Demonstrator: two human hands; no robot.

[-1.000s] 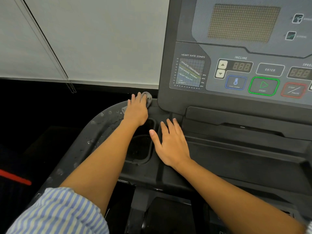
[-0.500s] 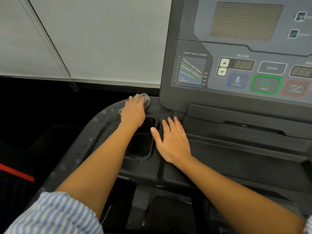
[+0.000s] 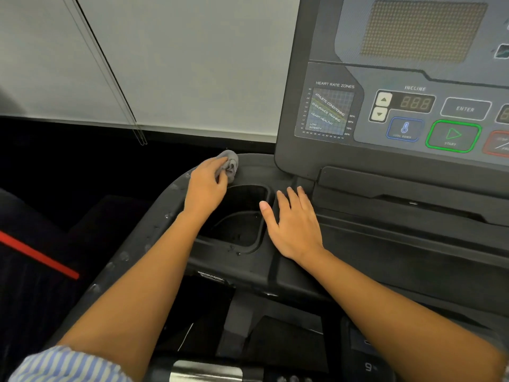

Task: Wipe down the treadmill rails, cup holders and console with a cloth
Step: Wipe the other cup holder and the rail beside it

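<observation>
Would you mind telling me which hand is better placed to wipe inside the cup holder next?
Left hand: it grips the cloth beside the cup holder; the right hand lies flat, empty.

Grey cloth bunched up, frame centre-left, on curved black rail spotted with droplets. Cup holder just below, wet. Console upper right, display dark.

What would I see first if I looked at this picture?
Probably the two bare arms reaching in from the bottom: the left hand presses a crumpled grey cloth on the treadmill's curved black rail, and the right hand lies flat beside the cup holder. Next, the console at upper right, with its bright green START button and colourful heart rate chart.
</observation>
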